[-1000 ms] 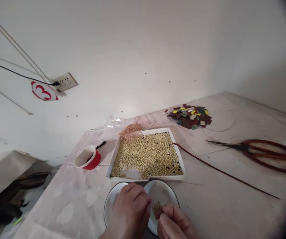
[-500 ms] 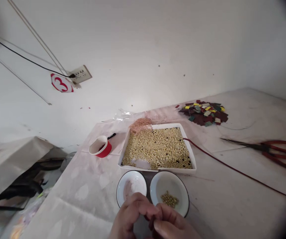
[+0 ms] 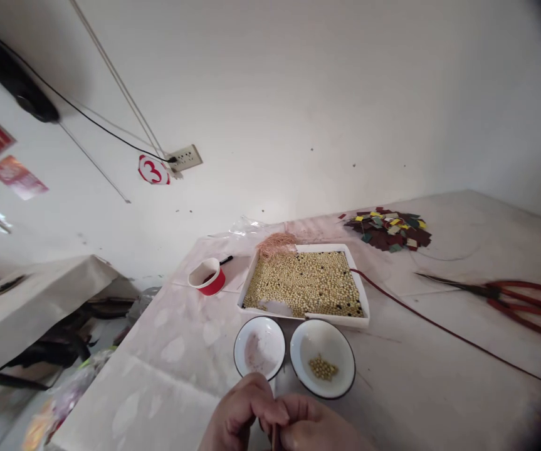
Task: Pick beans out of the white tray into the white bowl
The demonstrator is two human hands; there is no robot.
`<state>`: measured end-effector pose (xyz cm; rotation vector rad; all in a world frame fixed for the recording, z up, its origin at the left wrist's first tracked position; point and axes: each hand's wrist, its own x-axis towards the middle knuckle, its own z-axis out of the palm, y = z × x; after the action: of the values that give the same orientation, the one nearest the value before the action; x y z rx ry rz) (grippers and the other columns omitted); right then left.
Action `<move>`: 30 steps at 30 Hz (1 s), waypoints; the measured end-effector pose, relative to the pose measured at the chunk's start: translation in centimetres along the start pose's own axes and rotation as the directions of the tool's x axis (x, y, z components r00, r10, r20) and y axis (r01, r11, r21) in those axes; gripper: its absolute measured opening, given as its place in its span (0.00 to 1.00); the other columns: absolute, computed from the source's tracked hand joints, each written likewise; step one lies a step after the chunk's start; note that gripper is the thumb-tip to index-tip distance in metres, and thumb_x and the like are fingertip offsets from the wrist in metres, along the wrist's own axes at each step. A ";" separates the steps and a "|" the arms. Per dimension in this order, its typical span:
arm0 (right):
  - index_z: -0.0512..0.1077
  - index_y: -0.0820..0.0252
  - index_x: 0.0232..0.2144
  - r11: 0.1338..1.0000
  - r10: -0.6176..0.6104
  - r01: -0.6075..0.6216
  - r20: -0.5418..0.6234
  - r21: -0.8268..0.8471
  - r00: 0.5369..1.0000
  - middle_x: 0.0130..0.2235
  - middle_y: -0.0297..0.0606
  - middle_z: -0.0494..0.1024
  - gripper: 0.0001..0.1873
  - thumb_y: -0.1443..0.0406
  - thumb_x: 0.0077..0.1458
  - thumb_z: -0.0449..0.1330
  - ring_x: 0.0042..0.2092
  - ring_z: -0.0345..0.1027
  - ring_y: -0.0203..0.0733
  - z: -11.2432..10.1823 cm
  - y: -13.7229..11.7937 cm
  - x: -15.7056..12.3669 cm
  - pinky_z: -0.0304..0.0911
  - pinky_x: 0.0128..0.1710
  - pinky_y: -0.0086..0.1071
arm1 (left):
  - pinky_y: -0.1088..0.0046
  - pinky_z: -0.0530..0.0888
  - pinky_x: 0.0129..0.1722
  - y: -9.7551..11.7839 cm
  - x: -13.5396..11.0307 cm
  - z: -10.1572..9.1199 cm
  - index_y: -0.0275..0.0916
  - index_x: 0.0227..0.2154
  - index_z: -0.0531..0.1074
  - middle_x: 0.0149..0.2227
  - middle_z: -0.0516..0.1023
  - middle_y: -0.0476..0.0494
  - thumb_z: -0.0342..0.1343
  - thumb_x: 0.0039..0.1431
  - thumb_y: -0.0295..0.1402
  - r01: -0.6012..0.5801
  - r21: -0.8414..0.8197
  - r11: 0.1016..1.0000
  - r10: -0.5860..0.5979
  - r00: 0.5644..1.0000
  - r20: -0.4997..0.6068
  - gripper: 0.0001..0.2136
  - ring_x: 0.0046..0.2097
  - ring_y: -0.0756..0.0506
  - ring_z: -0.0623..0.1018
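Note:
My left hand (image 3: pixel 244 407) and my right hand (image 3: pixel 320 427) meet at the bottom of the view, fingertips pressed together. Between them is a small brown, strip-like piece (image 3: pixel 275 436), mostly hidden by the fingers. Just beyond my left hand stands a white enamel bowl (image 3: pixel 244 341) with pinkish residue inside. A second enamel bowl (image 3: pixel 343 351), past my right hand, holds a small heap of yellowish beads (image 3: pixel 323 368). Behind both bowls lies a shallow white tray (image 3: pixel 362 321) filled with pale yellow beads (image 3: pixel 305 285), a few dark ones among them.
Left of the tray are a red-and-white paper cup (image 3: pixel 214 286) and a black pen (image 3: pixel 225 260). Pink thread (image 3: pixel 277 243) lies over the tray's back corner. A dark red cord (image 3: pixel 425 312), large scissors (image 3: pixel 496 291) and a pile of coloured scraps (image 3: pixel 387 230) occupy the right side.
The view has tilted up and left, so more wall shows. My hands stay together at the bottom, slightly lower, and the brown piece between them shows differently.

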<state>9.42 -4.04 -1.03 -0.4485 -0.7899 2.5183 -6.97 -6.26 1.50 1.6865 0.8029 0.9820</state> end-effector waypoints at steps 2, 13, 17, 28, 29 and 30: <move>0.63 0.59 0.17 0.999 -0.002 0.002 0.008 -0.034 1.000 0.14 0.22 0.58 0.06 0.74 0.33 0.52 0.16 0.45 0.26 0.3 0.1 0.0 0.37 0.18 0.27 | 0.74 0.63 0.34 0.1 -0.5 0.1 0.48 0.40 0.73 0.31 0.63 0.49 0.60 0.53 0.40 -0.026 0.006 1.000 0.026 1.000 -0.009 0.11 0.33 0.49 0.67; 0.67 0.58 0.23 0.980 0.004 -0.018 -0.075 -0.197 0.997 0.13 0.21 0.57 0.03 0.66 0.40 0.58 0.15 0.43 0.27 0.8 3.6 0.0 0.35 0.17 0.27 | 0.73 0.65 0.35 0.4 -4.9 1.6 0.41 0.37 0.71 0.30 0.64 0.49 0.59 0.54 0.39 0.072 0.055 0.996 -0.062 0.984 -0.167 0.11 0.33 0.50 0.68; 0.69 0.58 0.24 0.950 -0.069 -0.013 -0.248 -0.313 0.966 0.16 0.23 0.59 0.07 0.60 0.47 0.59 0.18 0.45 0.29 -0.7 5.6 -1.6 0.39 0.18 0.26 | 0.72 0.65 0.34 -0.4 -6.8 2.1 0.38 0.36 0.71 0.29 0.66 0.48 0.58 0.55 0.40 0.139 0.203 0.969 -0.090 0.969 -0.232 0.11 0.32 0.49 0.68; 0.70 0.56 0.31 0.547 -0.561 -0.143 -0.487 -0.825 0.669 0.28 0.33 0.72 0.13 0.54 0.54 0.54 0.34 0.65 0.42 -3.9 7.1 -9.7 0.59 0.33 0.31 | 0.73 0.67 0.31 -3.6 -8.2 6.3 0.34 0.31 0.71 0.27 0.69 0.47 0.59 0.48 0.32 0.277 0.152 0.949 -0.233 0.939 -0.252 0.08 0.30 0.48 0.70; 0.70 0.56 0.32 0.456 -0.619 -0.187 -0.461 -0.870 0.636 0.32 0.36 0.75 0.13 0.54 0.54 0.52 0.37 0.67 0.44 -4.1 7.1 -10.0 0.61 0.36 0.32 | 0.73 0.67 0.31 -3.7 -8.1 6.7 0.34 0.31 0.71 0.27 0.70 0.47 0.59 0.47 0.31 0.273 0.149 0.950 -0.233 0.942 -0.240 0.08 0.29 0.49 0.70; 0.70 0.56 0.33 0.392 -0.661 -0.228 -0.445 -0.891 0.604 0.34 0.38 0.76 0.14 0.54 0.55 0.51 0.38 0.69 0.46 -4.4 7.1 -10.2 0.62 0.38 0.33 | 0.73 0.68 0.31 -3.7 -8.1 7.1 0.34 0.31 0.72 0.27 0.71 0.46 0.59 0.47 0.30 0.266 0.149 0.952 -0.229 0.946 -0.228 0.08 0.29 0.48 0.71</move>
<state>17.56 -12.50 -7.07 -1.5122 -1.6185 1.0559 -4.58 -15.05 -5.29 1.5978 1.2437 0.9410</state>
